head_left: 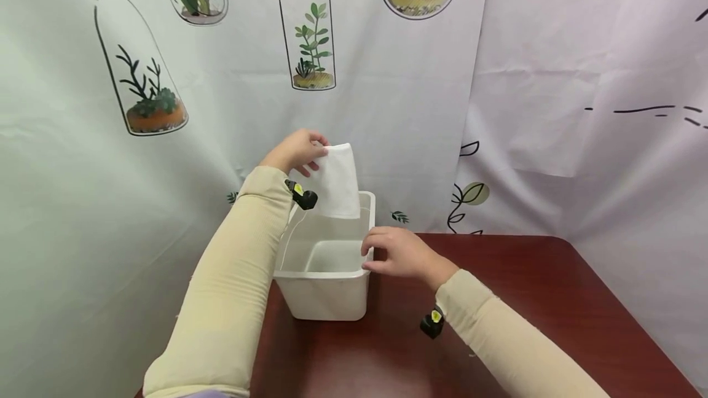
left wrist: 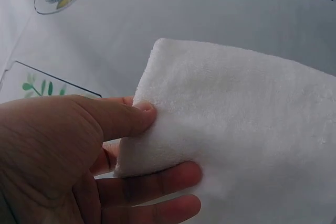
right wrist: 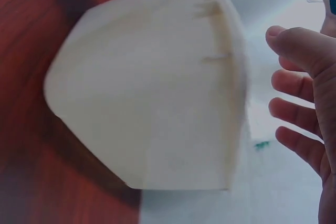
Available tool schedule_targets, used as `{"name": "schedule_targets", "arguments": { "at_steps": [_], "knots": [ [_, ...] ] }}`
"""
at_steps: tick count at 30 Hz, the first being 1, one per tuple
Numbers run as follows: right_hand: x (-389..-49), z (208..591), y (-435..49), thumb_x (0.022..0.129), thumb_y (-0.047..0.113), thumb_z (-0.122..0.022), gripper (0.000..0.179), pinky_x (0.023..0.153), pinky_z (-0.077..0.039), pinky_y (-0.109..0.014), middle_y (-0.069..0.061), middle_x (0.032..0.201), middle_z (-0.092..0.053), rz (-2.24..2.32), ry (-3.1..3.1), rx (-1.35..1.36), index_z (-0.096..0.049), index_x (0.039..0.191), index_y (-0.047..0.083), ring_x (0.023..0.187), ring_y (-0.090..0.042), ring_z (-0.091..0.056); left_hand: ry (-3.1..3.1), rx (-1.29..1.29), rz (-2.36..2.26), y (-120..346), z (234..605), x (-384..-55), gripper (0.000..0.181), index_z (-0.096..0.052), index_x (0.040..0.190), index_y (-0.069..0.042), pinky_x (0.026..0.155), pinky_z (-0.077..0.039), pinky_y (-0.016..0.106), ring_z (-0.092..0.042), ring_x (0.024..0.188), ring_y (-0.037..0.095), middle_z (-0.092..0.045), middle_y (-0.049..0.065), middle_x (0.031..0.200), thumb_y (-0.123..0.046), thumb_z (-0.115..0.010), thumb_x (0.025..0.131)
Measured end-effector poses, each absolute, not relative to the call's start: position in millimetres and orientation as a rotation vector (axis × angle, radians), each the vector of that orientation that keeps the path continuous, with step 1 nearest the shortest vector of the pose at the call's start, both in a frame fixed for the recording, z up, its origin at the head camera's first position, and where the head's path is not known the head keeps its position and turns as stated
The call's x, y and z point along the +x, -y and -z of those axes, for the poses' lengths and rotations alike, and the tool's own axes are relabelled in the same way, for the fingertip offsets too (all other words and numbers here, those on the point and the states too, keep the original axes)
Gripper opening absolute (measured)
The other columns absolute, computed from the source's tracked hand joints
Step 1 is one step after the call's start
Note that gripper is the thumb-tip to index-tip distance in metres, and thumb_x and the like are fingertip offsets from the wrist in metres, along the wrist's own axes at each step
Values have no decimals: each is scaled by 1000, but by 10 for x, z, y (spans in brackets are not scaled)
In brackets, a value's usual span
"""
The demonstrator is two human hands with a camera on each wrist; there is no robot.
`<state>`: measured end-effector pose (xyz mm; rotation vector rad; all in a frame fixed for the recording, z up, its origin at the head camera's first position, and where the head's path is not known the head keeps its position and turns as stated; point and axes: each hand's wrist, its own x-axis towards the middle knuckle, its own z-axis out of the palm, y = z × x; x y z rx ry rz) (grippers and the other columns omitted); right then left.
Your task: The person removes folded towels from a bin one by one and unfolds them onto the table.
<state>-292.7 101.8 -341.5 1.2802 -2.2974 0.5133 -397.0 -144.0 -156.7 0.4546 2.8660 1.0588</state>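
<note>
1. One small, white, rectangular cloth (head_left: 338, 183) of plush, towel-like fabric is hanging over the far end of a deep, off-white, open-topped plastic bin (head_left: 323, 296); its longer axis is running roughly upright, and its lower edge is showing across the bin's mouth.
2. From the left hand (head_left: 298, 151), the cloth is extending directly to the right; from the right hand (head_left: 399, 253), it is hanging farther forward, higher and to the left, well apart. The left hand is the nearer one, since it is touching the fabric.
3. The left hand is pinching the cloth's upper left edge: the thumb is pressing on one face, and the lower two fingers are reaching out along the bottom of the grip.
4. The right hand is holding nothing; its fingers are curving loosely, with the thumb standing apart. It is hovering beside the bin's right rim, and I cannot tell whether any fingertip is touching it.
5. The cloth's surface is looking short-napped and fuzzy, while the bin's smooth walls are tapering toward its base.
6. A glossy, reddish-brown table (head_left: 470, 306) is supporting the bin, and a wrinkled, plant-printed, white fabric backdrop (head_left: 409, 121) is hanging behind.
</note>
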Motion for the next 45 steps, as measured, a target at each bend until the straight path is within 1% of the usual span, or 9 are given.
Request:
{"name": "schedule_targets", "arguments": {
  "at_steps": [9,16,23,25,28,32,35,39,45],
  "knots": [
    [-3036,2917,-1169,87,25,-80,14,72,-53,-33,7,92,-69,-510,2230,1166,-74,94,16,81,-10,-62,-2909,501,-1042,1304,1321,-3825,23,-62,124,-7,65,-61,37,-68,87,27,-55,14,112,-15,-57,103],
    [-3010,2514,-1250,94,22,-72,9,80,-56,-37,2,93,-72,-570,2284,924,-74,95,14,88,-15,-68,-2922,548,-1045,1178,1181,-3687,23,-63,123,-8,67,-61,36,-69,86,25,-55,15,119,-17,-58,102],
    [-3008,2238,-1314,98,24,-66,16,83,-55,-43,-5,99,-74,-663,2293,702,-73,102,10,95,-22,-69,-2937,612,-1033,1001,1106,-3558,23,-64,123,-10,67,-61,37,-69,86,25,-57,12,108,-18,-58,102],
    [-3022,2179,-1341,99,25,-65,19,82,-55,-44,-7,100,-74,-680,2286,641,-72,105,9,96,-25,-69,-2931,643,-1048,934,1107,-3525,22,-65,122,-11,67,-61,37,-69,85,25,-58,11,106,-18,-59,102],
    [-3030,2105,-1379,100,29,-62,27,82,-54,-47,-9,105,-74,-718,2302,533,-69,114,7,99,-28,-68,-2914,685,-1068,833,1122,-3489,22,-66,122,-11,66,-61,37,-70,84,25,-60,11,104,-18,-60,102],
    [-3037,2056,-1415,100,38,-59,39,83,-54,-49,-9,114,-72,-792,2340,407,-62,127,9,106,-28,-67,-2919,728,-1044,709,1150,-3455,21,-66,122,-12,65,-60,36,-69,83,24,-61,11,103,-18,-60,102],
    [-3047,2051,-1436,100,43,-59,46,85,-54,-49,-8,118,-71,-815,2347,355,-59,134,12,108,-27,-67,-2930,749,-1018,619,1180,-3429,19,-66,119,-13,63,-60,36,-69,81,23,-61,11,102,-18,-60,102],
    [-3046,2051,-1473,100,44,-60,51,84,-55,-49,-9,119,-71,-836,2324,336,-57,139,12,108,-28,-67,-2933,794,-976,504,1219,-3391,17,-66,118,-14,61,-60,35,-69,80,22,-61,11,102,-19,-61,102],
    [-3042,2067,-1541,100,40,-62,50,81,-55,-48,-12,115,-72,-851,2288,338,-58,140,11,105,-28,-68,-2931,848,-933,388,1266,-3351,19,-66,120,-15,61,-60,35,-69,80,22,-60,11,106,-20,-60,103]
  ]
}}
